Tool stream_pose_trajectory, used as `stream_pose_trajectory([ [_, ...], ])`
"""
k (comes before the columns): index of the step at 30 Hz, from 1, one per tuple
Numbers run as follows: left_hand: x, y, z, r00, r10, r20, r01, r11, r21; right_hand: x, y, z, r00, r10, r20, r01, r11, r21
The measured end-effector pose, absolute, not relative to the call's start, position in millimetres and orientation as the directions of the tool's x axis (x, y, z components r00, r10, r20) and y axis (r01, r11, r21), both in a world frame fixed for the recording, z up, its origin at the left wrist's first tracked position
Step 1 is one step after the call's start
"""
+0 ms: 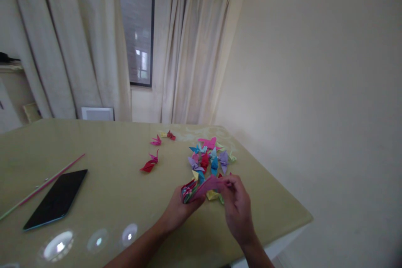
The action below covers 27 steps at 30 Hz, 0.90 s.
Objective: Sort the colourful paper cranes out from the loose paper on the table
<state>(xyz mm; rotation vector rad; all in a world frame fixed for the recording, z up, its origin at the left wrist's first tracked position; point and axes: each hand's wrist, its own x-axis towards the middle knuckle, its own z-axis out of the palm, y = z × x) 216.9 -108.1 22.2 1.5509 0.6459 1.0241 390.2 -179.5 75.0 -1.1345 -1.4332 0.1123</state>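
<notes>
Low in the middle of the view, my left hand [179,208] is closed round one end of a pink folded paper [207,186]. Multi-coloured layers show at its left end, above my fingers. My right hand [238,207] pinches the other end, so the piece stretches between both hands just above the table. Right behind it lies a cluster of paper cranes: a purple crane [223,160], a blue crane [214,165], a red crane [204,161] and a pink crane [208,143] among several others. A yellow paper crane [212,194] is partly hidden under my hands.
Left of the cluster lie a red crane [148,166] and a pink crane [156,140]. A black tablet or phone [58,198] and a thin pink-green stick [52,179] rest on the table [113,167]. The right table edge runs near the wall [314,92]; curtains [194,50] hang behind.
</notes>
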Motion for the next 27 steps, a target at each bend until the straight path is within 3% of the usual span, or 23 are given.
stream_pose_trajectory([
  [3,216.4,-107.1,16.3,0.391,0.88,0.271,-0.047,-0.275,0.96,404.6,-181.2,84.1,0.411,0.527,0.744,0.61,0.447,-0.654],
  [7,219.1,-109.0,10.4,0.226,0.885,0.408,0.034,-0.426,0.904,395.8,-184.3,89.1,0.349,0.454,0.82,0.735,0.409,-0.54],
  [9,219.9,-110.7,9.9,0.182,0.865,0.467,0.02,-0.478,0.878,378.6,-183.8,85.6,0.306,0.503,0.808,0.714,0.441,-0.544],
  [14,215.9,-110.0,8.5,0.227,0.776,0.588,0.034,-0.61,0.792,338.2,-175.8,66.7,0.253,0.715,0.652,0.51,0.474,-0.718],
  [16,215.3,-108.6,6.9,0.266,0.785,0.56,-0.027,-0.575,0.818,332.2,-174.8,60.4,0.185,0.759,0.624,0.49,0.479,-0.728],
  [21,220.9,-107.1,7.2,0.31,0.881,0.357,-0.218,-0.299,0.929,338.6,-183.0,59.9,-0.013,0.762,0.648,0.529,0.555,-0.642],
  [27,225.8,-104.1,3.4,0.509,0.772,0.38,-0.262,-0.281,0.923,359.7,-181.5,76.8,-0.093,0.56,0.823,0.689,0.633,-0.353],
])
